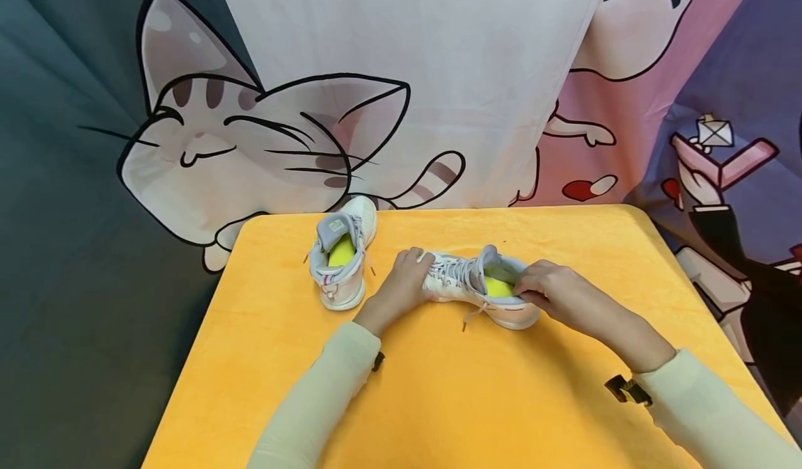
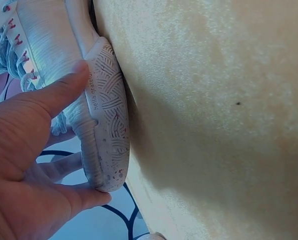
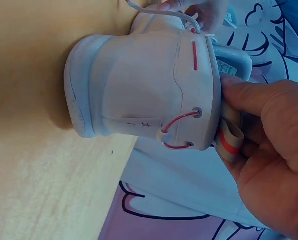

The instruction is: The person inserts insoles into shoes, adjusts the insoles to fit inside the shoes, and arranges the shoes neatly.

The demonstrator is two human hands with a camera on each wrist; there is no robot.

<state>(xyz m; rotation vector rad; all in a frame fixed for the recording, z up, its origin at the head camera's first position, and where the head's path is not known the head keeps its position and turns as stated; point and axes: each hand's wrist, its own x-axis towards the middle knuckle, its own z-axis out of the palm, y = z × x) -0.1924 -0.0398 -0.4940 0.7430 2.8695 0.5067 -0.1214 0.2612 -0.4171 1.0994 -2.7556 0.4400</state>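
A white sneaker (image 1: 450, 277) with pale laces lies on the yellow table, toe to the left and heel to the right. Yellow-green lining (image 1: 499, 287) shows in its opening. My left hand (image 1: 409, 282) grips the toe, with the thumb (image 2: 64, 90) on one side and fingers on the other. At the heel, my right hand (image 1: 557, 293) pinches the collar beside a pull tab (image 3: 230, 142) with a red stripe. Some right fingertips are hidden behind the collar. The matching sneaker (image 1: 341, 291) stands to the left, near my left hand, toe pointing away.
The yellow table (image 1: 432, 392) ends at a back edge close to the far sneaker. Behind it hangs a cloth backdrop (image 1: 495, 44) printed with a cartoon cat and figures. A dark strap piece (image 1: 628, 390) sits by the right cuff.
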